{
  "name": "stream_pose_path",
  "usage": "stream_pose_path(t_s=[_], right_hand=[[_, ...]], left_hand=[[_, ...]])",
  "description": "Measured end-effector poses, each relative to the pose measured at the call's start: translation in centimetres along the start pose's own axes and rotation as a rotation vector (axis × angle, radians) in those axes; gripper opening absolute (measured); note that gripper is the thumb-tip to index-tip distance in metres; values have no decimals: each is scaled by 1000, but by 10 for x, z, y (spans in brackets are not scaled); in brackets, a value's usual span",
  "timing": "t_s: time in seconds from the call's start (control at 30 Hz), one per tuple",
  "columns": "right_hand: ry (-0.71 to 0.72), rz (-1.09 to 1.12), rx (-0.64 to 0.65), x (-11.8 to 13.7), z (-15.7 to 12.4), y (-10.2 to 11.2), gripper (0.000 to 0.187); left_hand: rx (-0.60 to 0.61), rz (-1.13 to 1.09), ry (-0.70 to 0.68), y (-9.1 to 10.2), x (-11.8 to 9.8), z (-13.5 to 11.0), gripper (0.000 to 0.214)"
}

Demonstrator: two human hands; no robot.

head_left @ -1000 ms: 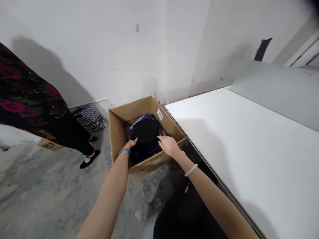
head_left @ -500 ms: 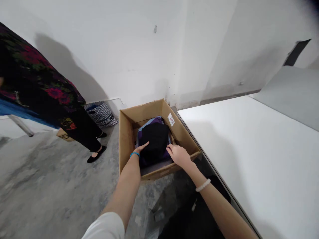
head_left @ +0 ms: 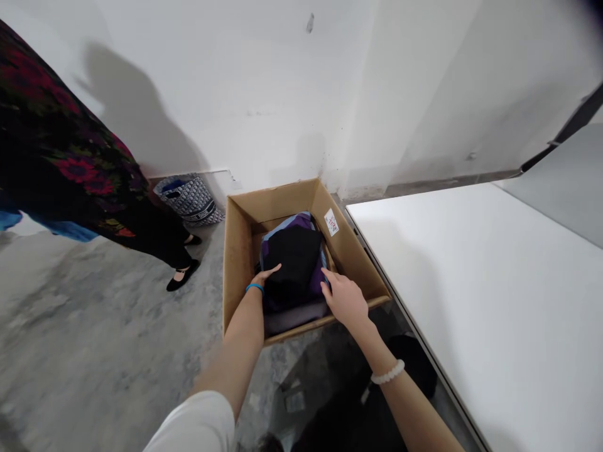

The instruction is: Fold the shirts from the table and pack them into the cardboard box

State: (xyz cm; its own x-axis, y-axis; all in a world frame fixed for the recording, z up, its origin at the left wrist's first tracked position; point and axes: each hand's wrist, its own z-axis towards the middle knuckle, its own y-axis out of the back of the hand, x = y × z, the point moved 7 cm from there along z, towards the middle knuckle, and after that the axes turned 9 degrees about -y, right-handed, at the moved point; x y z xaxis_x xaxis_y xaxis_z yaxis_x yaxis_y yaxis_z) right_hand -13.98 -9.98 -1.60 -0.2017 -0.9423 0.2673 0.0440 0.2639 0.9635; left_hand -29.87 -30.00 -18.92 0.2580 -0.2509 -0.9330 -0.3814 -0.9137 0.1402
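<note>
Reaching into the open brown cardboard box (head_left: 235, 251) on the grey concrete floor (head_left: 94, 351), the left hand (head_left: 264, 276) is laid open on the folded black and purple garment (head_left: 294, 260); the right hand (head_left: 346, 301) hooks fingertips under its right edge. Both edges are best gripped evenly and the garment lifted level, so folds are kept. White surface (head_left: 494, 301) noted at right.

Both hands sit deeper in the cardboard box (head_left: 238, 251) than 1 s ago. Left hand (head_left: 265, 276) has slid from the near-left corner of the black folded garment (head_left: 294, 260) onto its left edge. Right hand (head_left: 345, 298) has shifted from on top to the garment's right side, fingertips tucked against the edge. Person in the floral dress (head_left: 51, 163) has stepped slightly further left.
</note>
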Motion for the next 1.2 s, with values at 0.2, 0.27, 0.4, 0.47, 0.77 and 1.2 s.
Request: stream_pose_path(t_s=[0.2,0.27,0.4,0.47,0.77,1.2], right_hand=[[4,25,5,0,-1,-5,44],[0,45,-4,-1,-1,-5,43],[-12,77,-41,-1,-2,-5,41],[-27,89,-49,-2,-3,-6,41],[-8,154,-136,-2,-2,3,40],[82,843,-292,-18,-20,59,60]], left_hand=[[170,-76,324,-13,19,-5,38],[193,-109,367,-17,20,-7,41],[160,-156,350,-21,18,-10,40],[109,-157,313,-20,15,-11,38],[-100,-38,40,-28,-56,-21,31],[-324,-2,-612,-4,-264,-151,52]])
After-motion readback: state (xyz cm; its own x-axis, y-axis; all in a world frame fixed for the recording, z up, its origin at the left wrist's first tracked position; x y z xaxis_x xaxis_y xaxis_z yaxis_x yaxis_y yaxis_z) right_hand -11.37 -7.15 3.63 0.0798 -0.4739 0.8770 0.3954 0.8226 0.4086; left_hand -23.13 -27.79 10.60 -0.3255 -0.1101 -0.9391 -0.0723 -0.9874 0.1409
